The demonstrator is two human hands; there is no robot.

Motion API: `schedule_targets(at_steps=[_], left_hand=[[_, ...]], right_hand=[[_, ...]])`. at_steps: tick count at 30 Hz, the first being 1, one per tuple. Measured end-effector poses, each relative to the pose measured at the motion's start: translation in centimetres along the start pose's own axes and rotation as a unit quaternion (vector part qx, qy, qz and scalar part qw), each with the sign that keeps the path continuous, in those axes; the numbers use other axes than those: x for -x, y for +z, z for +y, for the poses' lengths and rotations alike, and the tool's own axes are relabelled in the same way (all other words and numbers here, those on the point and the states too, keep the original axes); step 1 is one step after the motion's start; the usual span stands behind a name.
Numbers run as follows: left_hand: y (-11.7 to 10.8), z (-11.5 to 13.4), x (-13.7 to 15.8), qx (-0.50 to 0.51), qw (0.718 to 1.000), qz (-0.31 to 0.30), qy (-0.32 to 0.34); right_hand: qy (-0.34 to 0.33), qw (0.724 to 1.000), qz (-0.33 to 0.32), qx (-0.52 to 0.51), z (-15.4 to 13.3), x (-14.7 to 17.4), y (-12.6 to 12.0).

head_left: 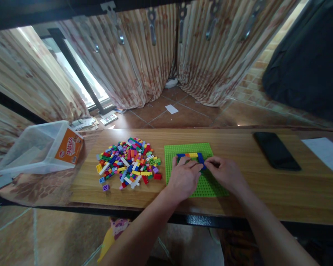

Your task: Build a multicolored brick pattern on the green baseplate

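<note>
While both bare hands work close together over a flat, studded, bright-green plastic baseplate [208, 187], the view from the head shows the left hand [184, 177] palm down, reaching across the plate's middle. Its fingers are bent and held fairly close together over a low construction of blue, orange and yellow plastic bricks [193, 155], which stands on the upper middle part of the plate. Whether these fingers grip a brick or only rest on the bricks, I cannot tell. The right hand [224, 174] comes in from the other side, thumb and forefinger nearly together just at the construction's blue right end; whether a piece is pinched between them is too small to tell.

To the left of the plate, a loose heap of small multicoloured plastic bricks [130, 162] lies spread on the wood-grain tabletop [238, 144], with a purple brick [106, 187] at its near edge. Farther left sits a translucent plastic box [36, 168] with an orange label [69, 146]. Well to the right lie a black, rectangular smartphone [276, 150] and a white paper sheet [326, 153]. Beyond the table hang striped beige curtains [144, 66].
</note>
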State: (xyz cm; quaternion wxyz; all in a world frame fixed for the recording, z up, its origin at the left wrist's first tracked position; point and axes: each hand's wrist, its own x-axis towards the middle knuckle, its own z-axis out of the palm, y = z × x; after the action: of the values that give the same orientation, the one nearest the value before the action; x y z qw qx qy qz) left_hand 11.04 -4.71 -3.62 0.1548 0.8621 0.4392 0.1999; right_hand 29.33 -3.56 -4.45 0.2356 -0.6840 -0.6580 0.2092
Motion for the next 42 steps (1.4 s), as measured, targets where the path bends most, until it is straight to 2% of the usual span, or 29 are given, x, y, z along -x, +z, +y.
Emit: schedule_targets(at_steps=[19, 27, 35, 38, 42], left_hand=[[0.7, 1.0, -0.2, -0.08, 0.997, -0.009, 0.002], [0.6, 1.4, -0.2, -0.074, 0.997, -0.022, -0.011], [0.7, 0.9, 0.0, -0.032, 0.999, -0.023, -0.015], [0.3, -0.1, 0.0, 0.013, 1.0, 0.0, -0.005], [-1.1, -2.0, -0.5, 0.081, 0.992, 0.089, -0.037]], right_hand=[[0.043, 0.999, 0.013, 0.002, -0.9, -0.1, 0.4], [0.002, 0.999, 0.034, -0.012, -0.6, -0.1, 0.7], [0.0, 0.999, 0.029, -0.017, -0.3, 0.0, 0.8], [0.001, 0.999, 0.034, -0.015, -0.3, 0.2, 0.7], [0.004, 0.998, 0.065, -0.021, -0.8, 0.5, 0.2]])
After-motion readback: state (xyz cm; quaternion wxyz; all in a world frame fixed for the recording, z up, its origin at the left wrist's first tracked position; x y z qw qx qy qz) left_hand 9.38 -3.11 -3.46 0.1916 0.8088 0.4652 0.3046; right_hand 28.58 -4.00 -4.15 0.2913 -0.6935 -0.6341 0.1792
